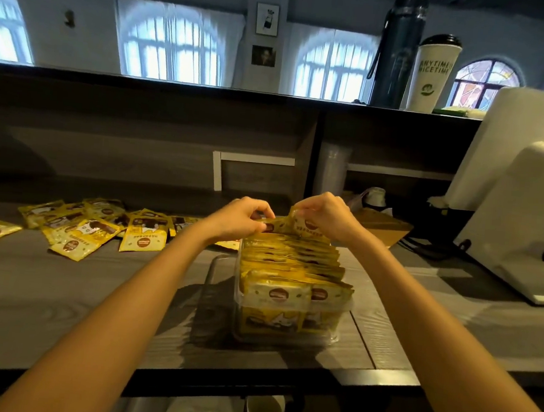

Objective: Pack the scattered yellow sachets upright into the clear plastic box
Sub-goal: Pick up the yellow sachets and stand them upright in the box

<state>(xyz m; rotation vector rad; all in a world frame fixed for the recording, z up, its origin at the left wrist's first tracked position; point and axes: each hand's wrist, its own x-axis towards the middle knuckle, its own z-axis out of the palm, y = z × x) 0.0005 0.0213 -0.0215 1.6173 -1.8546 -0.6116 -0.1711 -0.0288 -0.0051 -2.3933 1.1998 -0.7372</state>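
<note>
Surface: grey wood-grain surface (57, 284).
Left grip (243, 218): pinching the left top edge of one yellow sachet (305, 225).
Right grip (326, 216): pinching its right top edge.
Just below the grips: clear plastic box (238, 297), packed with upright sachets (292, 261).
Left of the grips: scattered sachets (79, 227), lying flat.

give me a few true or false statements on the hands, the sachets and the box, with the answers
1. The left hand and the right hand both pinch one sachet over the far end of the clear plastic box. True.
2. The box holds nothing yet. False: a row of upright sachets fills it.
3. Loose sachets lie flat on the table left of the box. True.
4. The white cup stands on the table by the box. False: it stands on the upper ledge beside the dark flask.
</note>
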